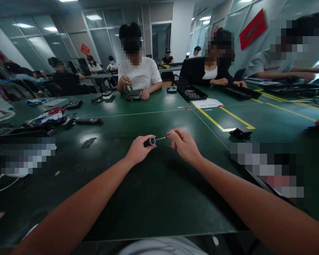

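Observation:
Over the green table, my left hand [139, 150] is closed around a short black cylinder [150, 142] with a pale ring at its end, which faces right toward my other hand. My right hand [185, 144] pinches the red handle of a thin screwdriver [162, 138]. The screwdriver's metal shaft points left, its tip at the ringed end of the cylinder. Whether the tip touches a screw there is too small to tell. Both hands are held a little above the tabletop, close together.
Left on the green table [159, 198] lie a dark marker-like tube [89, 121] and a pile of tools with red-handled pliers [57, 110]. A small black box [240, 133] sits to the right. Across the table, a person in white [140, 74] handles a device near a black tray [191, 94].

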{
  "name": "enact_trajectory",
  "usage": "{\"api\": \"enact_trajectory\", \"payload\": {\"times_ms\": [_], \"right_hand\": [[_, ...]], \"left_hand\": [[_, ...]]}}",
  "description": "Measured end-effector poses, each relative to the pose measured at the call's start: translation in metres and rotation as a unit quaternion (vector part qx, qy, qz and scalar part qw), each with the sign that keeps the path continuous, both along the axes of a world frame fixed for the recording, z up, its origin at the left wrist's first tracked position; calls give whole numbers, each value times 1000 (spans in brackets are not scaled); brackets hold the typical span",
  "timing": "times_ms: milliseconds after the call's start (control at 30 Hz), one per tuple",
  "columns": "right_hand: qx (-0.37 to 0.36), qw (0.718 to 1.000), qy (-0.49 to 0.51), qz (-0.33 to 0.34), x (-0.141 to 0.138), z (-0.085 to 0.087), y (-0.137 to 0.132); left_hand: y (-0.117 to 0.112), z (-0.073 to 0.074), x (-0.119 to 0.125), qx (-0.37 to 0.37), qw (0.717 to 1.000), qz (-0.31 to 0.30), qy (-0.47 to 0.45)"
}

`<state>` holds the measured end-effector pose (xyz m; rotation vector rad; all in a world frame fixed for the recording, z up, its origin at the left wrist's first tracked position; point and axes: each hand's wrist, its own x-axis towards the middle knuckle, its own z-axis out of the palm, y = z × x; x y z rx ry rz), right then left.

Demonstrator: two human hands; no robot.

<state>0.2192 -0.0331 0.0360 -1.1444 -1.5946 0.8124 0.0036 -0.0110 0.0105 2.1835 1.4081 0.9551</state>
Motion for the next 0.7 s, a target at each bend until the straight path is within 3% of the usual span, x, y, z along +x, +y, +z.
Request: {"api": "enact_trajectory", "payload": {"times_ms": [167, 400, 700], "right_hand": [[29, 998, -44, -29, -3, -4, -2], [36, 998, -51, 8, -1, -4, -3], [48, 993, -100, -24, -4, 2, -6]], "left_hand": [[1, -1, 0, -13, 1000, -5, 2], [2, -3, -3, -16, 1000, 6, -12], [0, 0, 0, -21, 1000, -5, 22]]}}
